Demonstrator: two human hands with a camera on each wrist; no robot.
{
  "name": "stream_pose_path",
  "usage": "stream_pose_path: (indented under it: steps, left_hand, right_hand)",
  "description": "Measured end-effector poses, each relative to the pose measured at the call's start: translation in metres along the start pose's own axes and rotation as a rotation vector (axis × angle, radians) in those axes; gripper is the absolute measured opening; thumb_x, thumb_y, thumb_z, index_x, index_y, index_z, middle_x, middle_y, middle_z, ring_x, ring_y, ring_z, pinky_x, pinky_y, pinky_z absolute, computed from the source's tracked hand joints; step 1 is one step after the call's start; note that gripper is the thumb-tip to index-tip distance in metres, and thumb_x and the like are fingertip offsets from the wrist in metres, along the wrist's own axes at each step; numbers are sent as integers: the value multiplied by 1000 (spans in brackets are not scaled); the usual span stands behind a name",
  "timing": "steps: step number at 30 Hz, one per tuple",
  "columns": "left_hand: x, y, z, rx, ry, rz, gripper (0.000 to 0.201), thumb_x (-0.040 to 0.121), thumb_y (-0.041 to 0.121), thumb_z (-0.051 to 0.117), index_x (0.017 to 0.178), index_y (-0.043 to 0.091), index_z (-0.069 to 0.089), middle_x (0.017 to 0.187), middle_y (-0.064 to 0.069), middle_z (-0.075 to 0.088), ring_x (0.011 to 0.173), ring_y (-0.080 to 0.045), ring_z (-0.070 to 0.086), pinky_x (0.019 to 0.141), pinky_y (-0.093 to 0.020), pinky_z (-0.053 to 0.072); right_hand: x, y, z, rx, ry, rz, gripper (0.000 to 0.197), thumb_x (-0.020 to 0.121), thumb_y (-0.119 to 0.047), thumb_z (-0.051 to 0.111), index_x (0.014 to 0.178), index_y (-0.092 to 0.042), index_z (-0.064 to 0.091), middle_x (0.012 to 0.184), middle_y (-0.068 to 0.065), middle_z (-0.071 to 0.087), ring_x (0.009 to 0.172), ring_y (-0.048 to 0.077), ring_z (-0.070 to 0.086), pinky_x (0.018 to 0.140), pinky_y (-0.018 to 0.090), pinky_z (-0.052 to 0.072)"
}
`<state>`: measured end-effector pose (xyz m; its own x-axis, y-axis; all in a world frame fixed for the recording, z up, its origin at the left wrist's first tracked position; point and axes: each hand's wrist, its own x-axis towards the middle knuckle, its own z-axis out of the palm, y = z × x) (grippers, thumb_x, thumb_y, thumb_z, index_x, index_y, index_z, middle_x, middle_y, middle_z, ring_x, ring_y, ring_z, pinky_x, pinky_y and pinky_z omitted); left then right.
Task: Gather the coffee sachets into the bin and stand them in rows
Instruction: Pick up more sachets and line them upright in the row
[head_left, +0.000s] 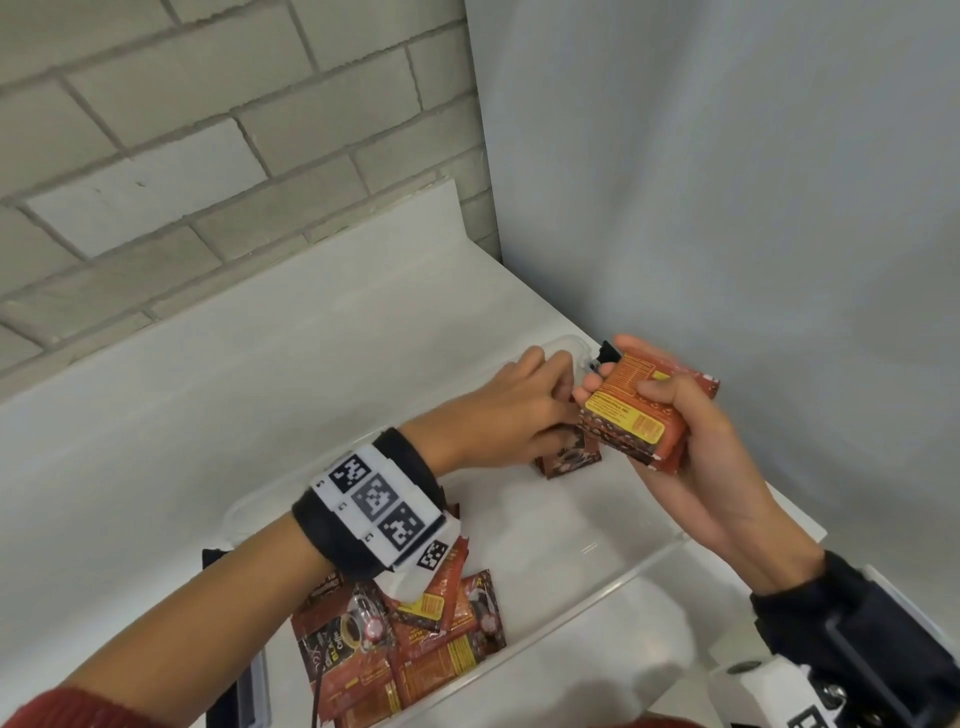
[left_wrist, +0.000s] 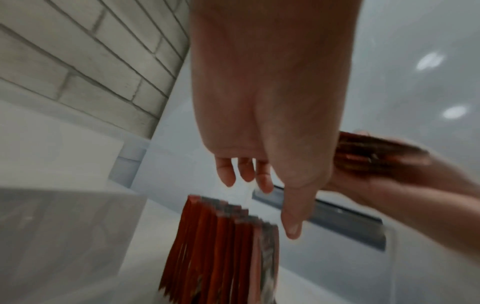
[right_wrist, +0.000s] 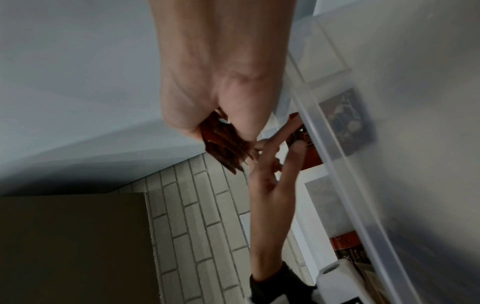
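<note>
Progress: the task is judged partly done. A short row of standing sachets (left_wrist: 223, 246) is seen upright at the far end of the bin (head_left: 597, 587), and a loose pile of sachets (head_left: 415, 649) is left lying flat at the near end.

Remaining: the held stack is yet to be stood beside the row, and the flat pile is yet to be picked up and set upright; further rows are likely needed.

Bin: a clear plastic bin is set on the white counter (head_left: 156, 441), in the corner by the brick wall (head_left: 208, 130). Its middle floor is bare between the upright row and the flat pile.

Standing sachets: they are packed face to face, edges up, slightly fanned at the top in the left wrist view.

Right hand: a stack of sachets (head_left: 639, 415) is gripped in the right hand (head_left: 691, 457), thumb curled over the yellow-labelled face, and is held above the bin's far right corner.

Left hand: the left hand (head_left: 498, 410) is held just above the upright row with fingers relaxed and extended, next to the held stack; nothing is seen gripped in it.

Sachets outside the bin: none can be seen on the counter.
</note>
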<state>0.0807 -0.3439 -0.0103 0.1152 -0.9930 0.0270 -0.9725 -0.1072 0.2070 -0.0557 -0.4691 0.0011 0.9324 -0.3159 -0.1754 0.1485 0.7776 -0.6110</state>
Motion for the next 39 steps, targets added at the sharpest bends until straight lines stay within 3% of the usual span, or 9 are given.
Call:
stream_pose_path:
  steps: [5, 9, 12, 20, 23, 28, 32, 35, 39]
  left_hand:
    - [-8, 2, -38, -309, 108, -207, 22, 101, 20, 43, 114, 16, 61, 98, -5, 51, 91, -14, 43, 77, -13, 34]
    - [-12, 16, -55, -549, 234, -305, 25, 101, 27, 44, 114, 13, 62, 97, 7, 63, 92, -8, 59, 78, -23, 49]
    - [-12, 24, -56, -700, 200, -332, 31, 94, 32, 56, 120, 16, 58, 99, 5, 63, 93, -9, 60, 75, -20, 50]
    - [-10, 29, -57, -946, 205, -353, 53, 84, 10, 70, 132, 19, 49, 96, 4, 52, 83, -6, 56, 82, -34, 52]
    - [-10, 30, -60, -989, 229, -339, 50, 83, 6, 70, 128, 18, 52, 95, 1, 55, 84, -10, 56, 82, -35, 51]
    - [-14, 24, -65, -994, 310, -263, 21, 83, 4, 68, 104, 10, 67, 98, -9, 63, 96, -27, 61, 86, -35, 51]
    - [-17, 25, -66, -1007, 303, -162, 22, 82, -5, 67, 99, 9, 68, 95, -7, 61, 93, -8, 63, 83, -24, 51]
    - [-16, 22, -60, -996, 284, -125, 25, 82, -9, 65, 97, 10, 69, 103, -4, 58, 101, -12, 59, 85, -33, 55]
    - [-17, 19, -54, -995, 268, -146, 21, 85, -8, 63, 87, 10, 74, 107, -1, 52, 105, -8, 55, 82, -29, 55]
  right_hand:
    - [1, 2, 1, -127, 15, -3, 41, 78, -12, 57, 119, -14, 61, 99, 14, 72, 92, 26, 71, 73, 31, 58]
    - [0, 1, 2, -165, 11, -3, 39, 80, -13, 58, 119, -11, 61, 100, 12, 73, 90, 24, 72, 69, 30, 58]
    - [0, 2, 1, -202, 16, 0, 43, 82, -15, 60, 124, -7, 59, 107, 15, 71, 94, 26, 70, 70, 31, 57]
    - [1, 3, -1, -262, 2, 37, 52, 81, -27, 63, 129, -8, 57, 114, 15, 70, 98, 28, 70, 77, 34, 59]
    - [0, 3, 0, -253, -22, 34, 72, 67, -45, 72, 128, -7, 57, 108, 13, 72, 92, 24, 72, 69, 29, 58]
    - [5, 5, -1, -264, -39, 60, 114, 43, -79, 74, 130, -9, 56, 96, 11, 68, 84, 22, 69, 71, 31, 57]
    - [7, 4, -3, -202, -91, 130, 103, 43, -73, 81, 122, -10, 62, 91, 12, 67, 77, 22, 67, 65, 32, 57]
    - [3, 2, -1, -272, -159, 149, 82, 52, -58, 86, 116, -13, 66, 99, 12, 71, 78, 21, 70, 61, 31, 56]
    - [1, -1, -1, -280, -156, 153, 75, 53, -41, 91, 115, -10, 64, 99, 13, 70, 82, 23, 70, 62, 33, 57]
